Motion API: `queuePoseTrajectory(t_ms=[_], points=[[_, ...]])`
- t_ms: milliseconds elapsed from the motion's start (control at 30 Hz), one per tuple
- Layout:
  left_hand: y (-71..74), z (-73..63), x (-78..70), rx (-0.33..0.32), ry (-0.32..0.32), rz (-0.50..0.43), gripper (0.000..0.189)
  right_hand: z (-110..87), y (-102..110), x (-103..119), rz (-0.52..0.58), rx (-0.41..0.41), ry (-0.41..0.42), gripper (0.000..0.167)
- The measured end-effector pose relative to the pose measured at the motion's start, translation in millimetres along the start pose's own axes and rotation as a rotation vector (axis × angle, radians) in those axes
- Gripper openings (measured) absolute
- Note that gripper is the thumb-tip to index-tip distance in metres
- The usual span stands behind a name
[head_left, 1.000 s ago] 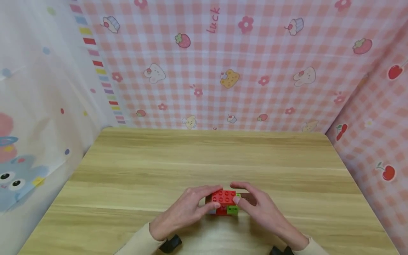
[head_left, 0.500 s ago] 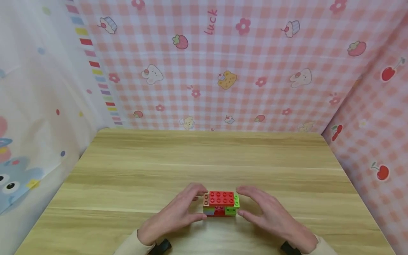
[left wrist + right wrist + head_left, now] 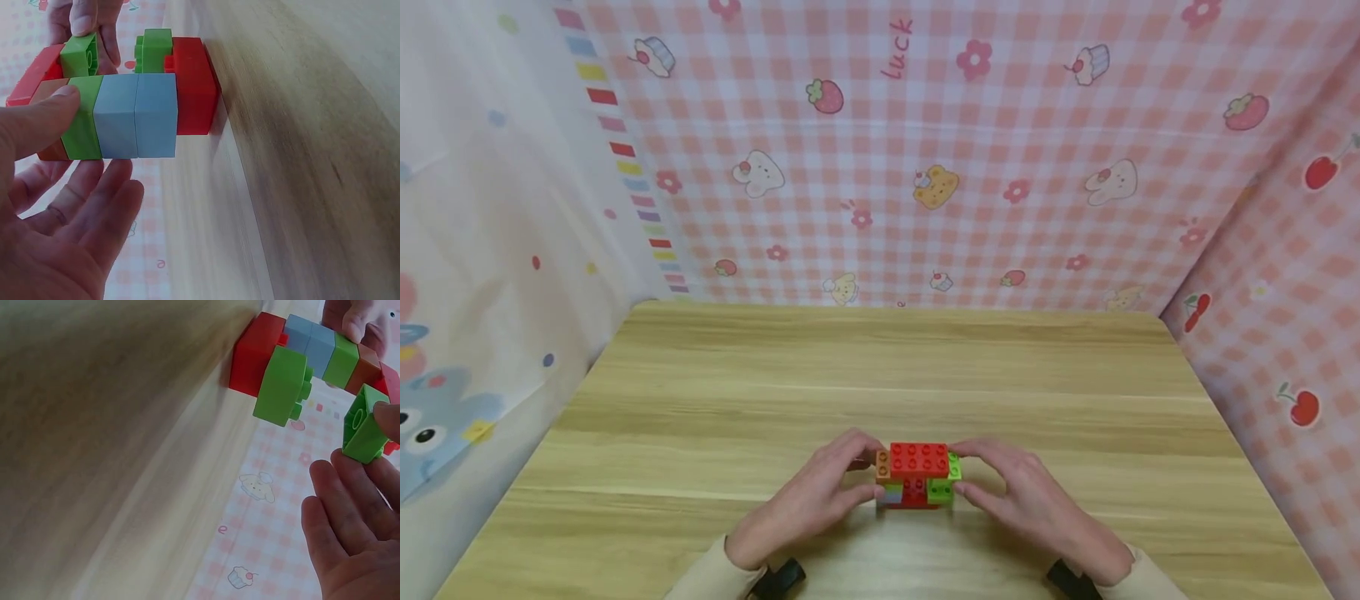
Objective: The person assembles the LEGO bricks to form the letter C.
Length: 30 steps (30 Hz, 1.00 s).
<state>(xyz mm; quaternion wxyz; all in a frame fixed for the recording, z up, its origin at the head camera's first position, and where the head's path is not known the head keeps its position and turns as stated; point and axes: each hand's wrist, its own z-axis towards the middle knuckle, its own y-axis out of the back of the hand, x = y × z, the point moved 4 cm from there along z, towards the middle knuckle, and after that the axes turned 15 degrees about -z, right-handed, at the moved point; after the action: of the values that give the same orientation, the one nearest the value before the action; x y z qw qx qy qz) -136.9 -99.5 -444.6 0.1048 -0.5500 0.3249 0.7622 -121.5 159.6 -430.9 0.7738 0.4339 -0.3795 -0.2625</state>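
A small build of toy building bricks stands near the front of the table. A red brick (image 3: 919, 460) bridges its top, and another red brick (image 3: 200, 94) forms the base. On the left side two blue bricks (image 3: 156, 115), a green brick (image 3: 86, 128) and a brown brick (image 3: 364, 370) are stacked. My left hand (image 3: 816, 493) pinches this stack near its top, thumb in front and fingers behind. On the right, my right hand (image 3: 1033, 504) pinches an upper green brick (image 3: 362, 434) under the red top. A gap separates it from a lower green brick (image 3: 281, 387) on the base.
The wooden table (image 3: 880, 358) extends behind and to both sides of the build. A pink checked cloth (image 3: 880, 150) hangs along its back edge, with more printed cloth (image 3: 1262, 317) at the right. Dark straps (image 3: 778, 579) sit on the wrists.
Both hands first held the red top brick, then moved apart to either side of the build. Now their fingers have come in and pinch its two sides near the top.
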Motion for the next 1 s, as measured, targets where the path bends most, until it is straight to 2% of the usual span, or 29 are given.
queuePoseTrajectory(t_ms=[133, 267, 367, 500, 667, 800, 1000], points=[[2.2, 4.2, 1.6, -0.017, 0.022, -0.036, 0.038, 4.1, 1.2, -4.2, 0.031, 0.012, -0.029, 0.037], [4.5, 8.2, 4.5, -0.047, 0.072, -0.127, 0.048, 10.0, 0.7, -9.2, 0.056, 0.066, -0.081, 0.036], [5.9, 10.3, 5.5, -0.067, 0.074, -0.163, 0.055, 13.7, -1.0, -12.0, 0.061, 0.113, -0.116, 0.036], [7.4, 11.4, 6.1, -0.084, 0.078, -0.152, 0.05, 18.4, -4.1, -14.8, 0.087, 0.159, -0.161, 0.038], [8.2, 15.5, 11.4, -0.088, 0.095, -0.126, 0.038, 26.8, -9.7, -19.9, 0.177, 0.221, -0.218, 0.038], [9.7, 19.4, 15.4, -0.095, 0.118, -0.078, 0.034, 34.7, -11.9, -24.4, 0.215, 0.27, -0.218, 0.037], [12.2, 22.5, 19.2, -0.1, 0.185, -0.053, 0.035, 44.5, -13.5, -29.6, 0.204, 0.317, -0.209, 0.039]])
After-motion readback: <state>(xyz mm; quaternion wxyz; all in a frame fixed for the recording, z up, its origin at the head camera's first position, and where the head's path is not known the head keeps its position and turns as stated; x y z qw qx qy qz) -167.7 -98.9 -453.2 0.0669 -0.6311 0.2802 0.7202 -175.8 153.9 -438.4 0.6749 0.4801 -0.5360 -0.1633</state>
